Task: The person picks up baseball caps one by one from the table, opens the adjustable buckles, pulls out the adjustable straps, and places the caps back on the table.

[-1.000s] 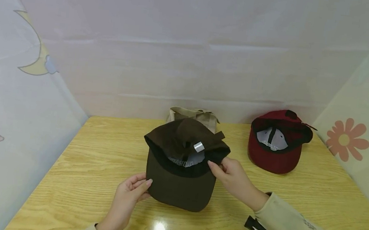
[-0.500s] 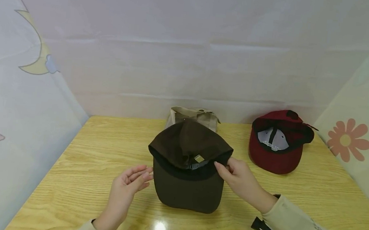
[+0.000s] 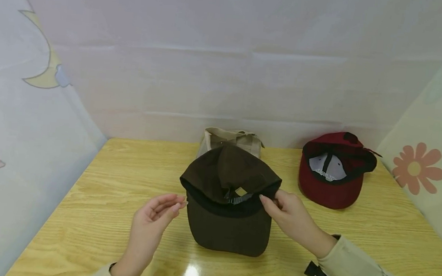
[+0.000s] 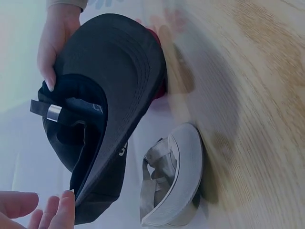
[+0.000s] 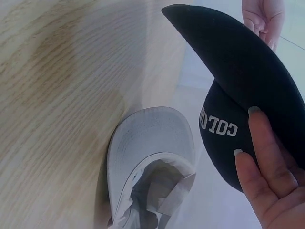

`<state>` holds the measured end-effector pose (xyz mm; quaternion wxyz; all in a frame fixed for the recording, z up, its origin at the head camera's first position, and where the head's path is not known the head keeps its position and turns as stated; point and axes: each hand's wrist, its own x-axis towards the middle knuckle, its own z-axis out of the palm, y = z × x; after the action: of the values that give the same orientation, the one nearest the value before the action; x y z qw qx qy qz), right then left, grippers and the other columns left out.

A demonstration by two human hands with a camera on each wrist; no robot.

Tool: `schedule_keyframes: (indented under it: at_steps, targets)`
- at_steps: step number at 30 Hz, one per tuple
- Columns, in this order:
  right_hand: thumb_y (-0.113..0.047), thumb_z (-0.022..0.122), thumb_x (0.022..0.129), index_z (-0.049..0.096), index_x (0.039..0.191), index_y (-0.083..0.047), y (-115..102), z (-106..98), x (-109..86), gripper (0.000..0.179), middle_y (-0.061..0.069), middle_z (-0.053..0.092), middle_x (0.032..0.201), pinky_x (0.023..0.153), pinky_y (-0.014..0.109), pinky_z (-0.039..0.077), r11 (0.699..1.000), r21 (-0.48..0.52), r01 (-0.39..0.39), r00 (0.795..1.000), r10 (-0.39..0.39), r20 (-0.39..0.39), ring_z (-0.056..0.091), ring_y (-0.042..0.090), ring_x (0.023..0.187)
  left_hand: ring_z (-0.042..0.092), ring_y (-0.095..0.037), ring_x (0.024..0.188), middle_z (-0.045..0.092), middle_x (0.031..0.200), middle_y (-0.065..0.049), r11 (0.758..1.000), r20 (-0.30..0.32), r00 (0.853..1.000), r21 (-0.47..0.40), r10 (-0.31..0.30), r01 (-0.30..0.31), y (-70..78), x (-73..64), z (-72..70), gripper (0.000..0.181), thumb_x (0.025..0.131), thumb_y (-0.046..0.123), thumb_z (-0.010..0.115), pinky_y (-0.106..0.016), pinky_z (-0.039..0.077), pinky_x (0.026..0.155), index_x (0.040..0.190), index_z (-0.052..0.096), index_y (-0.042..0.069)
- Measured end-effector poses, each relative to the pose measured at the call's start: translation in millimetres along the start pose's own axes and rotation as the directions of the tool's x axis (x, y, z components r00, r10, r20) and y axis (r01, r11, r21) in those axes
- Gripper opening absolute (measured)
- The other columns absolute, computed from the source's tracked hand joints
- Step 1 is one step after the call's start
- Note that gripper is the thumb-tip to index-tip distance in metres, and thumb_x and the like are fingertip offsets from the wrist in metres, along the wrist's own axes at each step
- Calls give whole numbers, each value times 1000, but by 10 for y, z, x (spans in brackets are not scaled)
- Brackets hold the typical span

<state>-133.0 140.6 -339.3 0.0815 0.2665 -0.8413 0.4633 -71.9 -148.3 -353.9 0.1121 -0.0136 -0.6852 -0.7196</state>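
My right hand (image 3: 287, 211) grips a dark brown baseball cap (image 3: 228, 230) at its right side, where brim and crown meet. The cap is held above the table with its inside towards me and its brim down. White raised letters show on its front in the right wrist view, with two fingers (image 5: 267, 148) lying against the crown. My left hand (image 3: 153, 220) is at the cap's left edge, fingers loosely bent, thumb away from the cap. In the left wrist view a fingertip (image 4: 67, 195) meets or nearly meets the cap's edge.
Behind the brown cap a beige cap (image 3: 227, 136) sits on the wooden table (image 3: 122, 168), partly hidden. A dark red cap (image 3: 331, 171) lies inside-up at the back right. Patterned cloth walls (image 3: 226, 85) stand around the table's back and sides.
The brown cap has shifted slightly right, and its crown has folded lower over the opening. My left hand has let go of the brim, while my right keeps its grip.
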Motion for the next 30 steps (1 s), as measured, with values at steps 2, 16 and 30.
schedule_keyframes:
  at_steps: [2, 16, 30]
  targets:
    - [-2, 60, 94, 43, 67, -11, -3, -6, 0, 33, -13, 30, 56, 42, 22, 29, 1000, 12, -7, 1000, 6, 8, 27, 0, 46, 68, -13, 97, 70, 106, -6, 1000, 28, 999, -2, 24, -24, 7, -9, 22, 26, 93, -1, 62, -25, 54, 81, 114, 57, -16]
    - [1, 60, 93, 47, 69, -11, 13, 4, -15, 30, -14, 30, 57, 40, 21, 29, 998, 9, 54, 998, -54, 21, 27, -1, 45, 63, -10, 106, 65, 117, -22, 999, 158, 987, 49, -8, 0, 47, -46, 256, 27, 93, 2, 63, -22, 50, 89, 117, 63, -10]
    - [6, 63, 88, 48, 68, -12, 17, 41, -44, 32, -15, 31, 57, 41, 17, 28, 977, -9, 215, 976, -215, -22, 25, -5, 47, 60, -25, 109, 59, 127, -19, 993, 293, 953, 108, -81, 51, 64, 14, 412, 35, 96, 8, 60, -23, 49, 89, 128, 59, -6]
